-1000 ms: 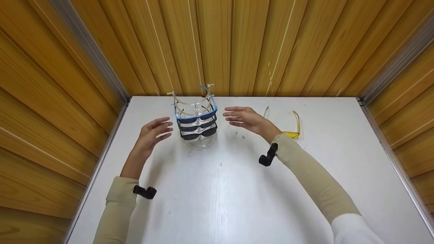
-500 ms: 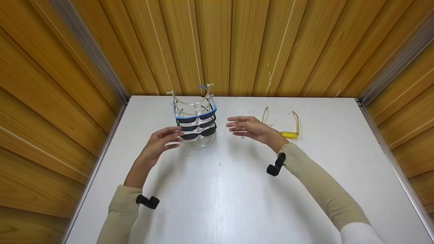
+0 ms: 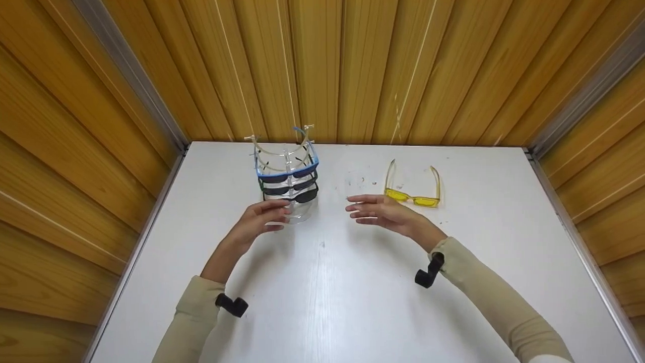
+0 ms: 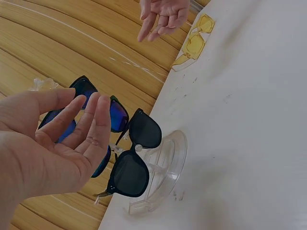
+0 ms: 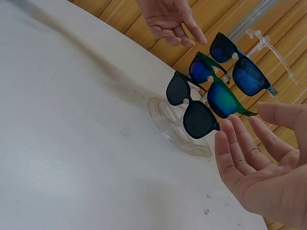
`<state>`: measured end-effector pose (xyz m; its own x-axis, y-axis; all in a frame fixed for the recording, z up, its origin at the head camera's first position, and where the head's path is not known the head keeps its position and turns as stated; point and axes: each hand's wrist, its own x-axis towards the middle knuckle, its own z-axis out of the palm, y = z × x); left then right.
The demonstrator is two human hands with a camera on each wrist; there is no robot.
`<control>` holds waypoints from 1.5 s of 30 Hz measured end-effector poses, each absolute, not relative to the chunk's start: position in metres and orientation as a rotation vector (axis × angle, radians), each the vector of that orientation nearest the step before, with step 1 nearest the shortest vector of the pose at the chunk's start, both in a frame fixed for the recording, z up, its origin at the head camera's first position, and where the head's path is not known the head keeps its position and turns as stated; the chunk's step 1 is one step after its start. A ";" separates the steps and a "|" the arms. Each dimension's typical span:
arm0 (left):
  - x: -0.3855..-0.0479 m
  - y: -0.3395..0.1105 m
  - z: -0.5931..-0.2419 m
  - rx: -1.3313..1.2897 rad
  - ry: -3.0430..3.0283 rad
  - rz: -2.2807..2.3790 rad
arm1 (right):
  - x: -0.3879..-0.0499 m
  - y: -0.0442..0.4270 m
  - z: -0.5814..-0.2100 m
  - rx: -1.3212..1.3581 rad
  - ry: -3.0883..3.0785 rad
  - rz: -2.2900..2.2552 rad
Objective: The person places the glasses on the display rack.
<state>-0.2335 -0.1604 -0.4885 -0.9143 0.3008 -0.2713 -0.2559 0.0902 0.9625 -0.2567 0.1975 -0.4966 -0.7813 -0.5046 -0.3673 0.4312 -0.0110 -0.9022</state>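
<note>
As tiers are provided by the clear stand (image 4: 180, 155), the three sunglasses (image 3: 305, 185) are presumably kept apart on it. Nothing is held by the left grip (image 3: 259, 218) or the right grip (image 3: 385, 214), fingers being left loosely extended.

Your left hand (image 3: 264, 217), right hand (image 3: 387, 214): bare | your left sleeve (image 3: 194, 315): beige, lower left of frame | right sleeve (image 3: 496, 292): beige, creased, lower right, white cloth (image 3: 546, 359) below | left wrist camera (image 3: 233, 305), right wrist camera (image 3: 430, 273): black, angled
</note>
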 end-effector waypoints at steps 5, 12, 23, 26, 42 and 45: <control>-0.234 -0.149 -0.495 0.097 1.956 1.863 | -0.246 0.222 -0.508 -0.051 1.616 -1.890; -0.232 -0.129 -0.511 0.139 1.902 1.848 | -0.234 0.265 -0.523 -0.004 1.611 -1.911; -0.241 -0.084 -0.527 0.166 1.802 1.811 | -0.220 0.320 -0.531 0.131 1.608 -1.939; -0.245 -0.072 -0.528 0.175 1.765 1.811 | -0.216 0.335 -0.531 0.178 1.644 -1.947; -0.282 -0.001 -0.537 0.212 1.675 1.761 | -0.219 0.394 -0.537 0.291 1.728 -1.964; -0.294 0.012 -0.539 0.219 1.702 1.744 | -0.225 0.398 -0.538 0.330 1.685 -2.004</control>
